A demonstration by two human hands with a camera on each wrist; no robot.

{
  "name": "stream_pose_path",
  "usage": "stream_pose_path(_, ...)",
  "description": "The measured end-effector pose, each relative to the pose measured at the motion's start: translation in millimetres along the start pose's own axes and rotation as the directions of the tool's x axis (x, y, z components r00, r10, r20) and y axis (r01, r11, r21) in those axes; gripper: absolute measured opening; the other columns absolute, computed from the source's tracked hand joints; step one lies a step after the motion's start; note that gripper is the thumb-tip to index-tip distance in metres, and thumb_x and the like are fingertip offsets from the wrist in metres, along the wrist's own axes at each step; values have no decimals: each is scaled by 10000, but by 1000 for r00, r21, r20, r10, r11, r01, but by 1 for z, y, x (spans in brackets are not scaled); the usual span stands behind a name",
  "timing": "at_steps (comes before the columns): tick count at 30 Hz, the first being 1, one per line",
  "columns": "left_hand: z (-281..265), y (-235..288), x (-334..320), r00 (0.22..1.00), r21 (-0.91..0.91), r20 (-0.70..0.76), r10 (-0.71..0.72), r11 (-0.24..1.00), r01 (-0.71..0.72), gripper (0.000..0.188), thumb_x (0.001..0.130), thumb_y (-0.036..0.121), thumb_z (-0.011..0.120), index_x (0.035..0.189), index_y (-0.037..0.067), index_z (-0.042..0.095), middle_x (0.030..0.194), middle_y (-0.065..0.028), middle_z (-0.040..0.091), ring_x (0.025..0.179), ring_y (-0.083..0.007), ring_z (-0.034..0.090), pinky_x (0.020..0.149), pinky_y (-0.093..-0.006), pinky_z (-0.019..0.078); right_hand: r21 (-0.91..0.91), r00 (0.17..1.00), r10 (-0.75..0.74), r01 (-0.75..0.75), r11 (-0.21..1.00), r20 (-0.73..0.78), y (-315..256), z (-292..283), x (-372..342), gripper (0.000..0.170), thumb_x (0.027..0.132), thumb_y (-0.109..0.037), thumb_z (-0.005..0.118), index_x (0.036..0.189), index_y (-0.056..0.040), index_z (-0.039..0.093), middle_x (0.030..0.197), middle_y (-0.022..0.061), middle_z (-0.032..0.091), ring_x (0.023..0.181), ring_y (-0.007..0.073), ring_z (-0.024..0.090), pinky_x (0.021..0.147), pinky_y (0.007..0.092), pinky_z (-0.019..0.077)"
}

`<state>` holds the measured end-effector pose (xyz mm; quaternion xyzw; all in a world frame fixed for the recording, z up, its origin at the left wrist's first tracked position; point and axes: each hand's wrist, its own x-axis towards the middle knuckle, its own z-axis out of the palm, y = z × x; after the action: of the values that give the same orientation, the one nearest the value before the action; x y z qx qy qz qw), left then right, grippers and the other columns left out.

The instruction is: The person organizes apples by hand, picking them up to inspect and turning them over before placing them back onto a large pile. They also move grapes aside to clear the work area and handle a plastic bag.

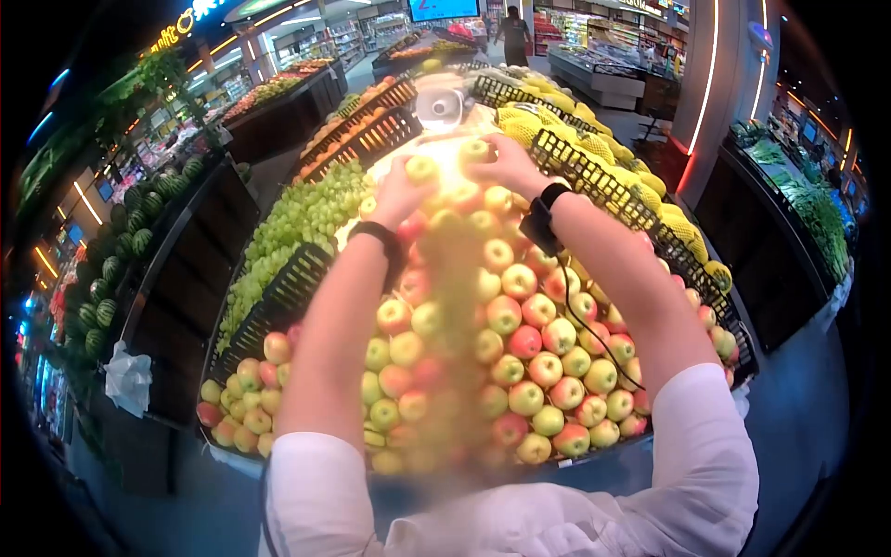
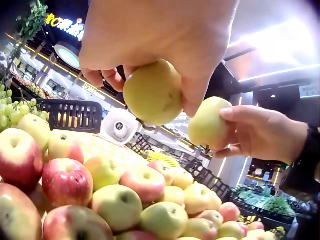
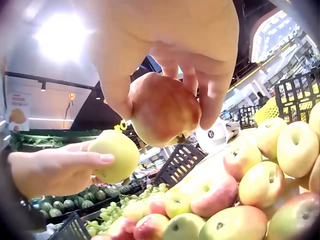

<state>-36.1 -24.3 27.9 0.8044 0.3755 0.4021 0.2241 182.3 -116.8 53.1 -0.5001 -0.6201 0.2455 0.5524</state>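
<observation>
As heaped apples (image 1: pixel 544 369) are lying below, the left hand (image 1: pixel 401 199) is pinching a greenish apple (image 2: pixel 152 92), the right hand (image 1: pixel 513 169) a red-blushed apple (image 3: pixel 164 107), side-on, apparently for steadiness.

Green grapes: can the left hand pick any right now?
Probably not without freeing itself first: the left hand grips a yellow-green apple, though the green grapes lie uncovered close to its left.

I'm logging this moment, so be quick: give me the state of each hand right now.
Left hand: holding a yellow-green apple.
Right hand: holding a red-blushed apple.
</observation>
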Motion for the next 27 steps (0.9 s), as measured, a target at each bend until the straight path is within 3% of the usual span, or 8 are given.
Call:
stream_pose_path(2,31,-52,33,999,-125,-1,-34,992,34,688,734,174,881,1274,13,485,1127,-123,653,1028,-192,645,904,-318,524,-111,997,-53,47,993,-58,29,7,29,530,711,-185,807,1173,8,635,934,75,708,780,131,682,683,270,556)
stream_pose_path(6,38,-49,50,992,-33,32,-122,992,123,708,718,209,866,1286,17,488,1128,-153,671,1036,-228,664,903,-343,528,-437,994,36,-79,896,-106,59,27,57,634,726,-208,784,1278,-2,553,1101,206,668,1000,318,672,855,393,545)
stream_pose_path(7,41,-51,54,995,-16,39,-88,996,88,716,718,220,859,1296,19,487,1128,-163,672,1035,-248,667,905,-354,528,-430,997,51,-73,900,-63,62,30,61,645,735,-208,783,1289,-2,523,1159,248,629,1103,397,607,942,427,500)
stream_pose_path(10,47,-56,58,996,10,74,-47,999,46,741,721,243,843,1328,22,479,1134,-191,668,1043,-300,668,918,-380,527,-486,990,-134,97,868,-42,82,43,67,592,749,-188,789,1266,-43,540,1137,227,628,1072,397,609,930,432,499)
stream_pose_path(13,42,-35,54,985,52,129,-113,993,107,766,738,229,824,1372,20,450,1210,-227,630,1125,-332,631,964,-392,506,-565,995,-81,30,825,-66,90,49,67,546,781,-177,773,1270,-94,543,1148,208,615,1055,399,609,917,439,499)
stream_pose_path(16,52,-51,62,984,14,131,-119,993,118,748,759,205,806,1382,13,438,1271,-246,591,1180,-350,599,995,-396,487,-643,1000,4,-10,766,-11,92,45,75,684,754,-314,795,1344,-78,541,1274,187,607,1162,366,600,1016,423,475)
stream_pose_path(20,66,-85,78,989,89,123,-81,994,70,742,774,194,809,1396,31,438,1301,-257,571,1202,-375,584,1025,-406,470,-822,995,93,-21,568,39,100,49,88,576,843,-352,705,1349,-131,540,1307,174,607,1187,359,598,1008,424,484)
stream_pose_path(27,63,-82,80,971,213,223,-91,976,42,673,834,221,762,1411,66,453,1300,-256,595,1207,-379,588,1032,-417,462,-797,983,160,-27,604,88,120,50,96,538,890,-333,649,1375,-144,510,1305,157,622,1245,332,576,1119,589,321)
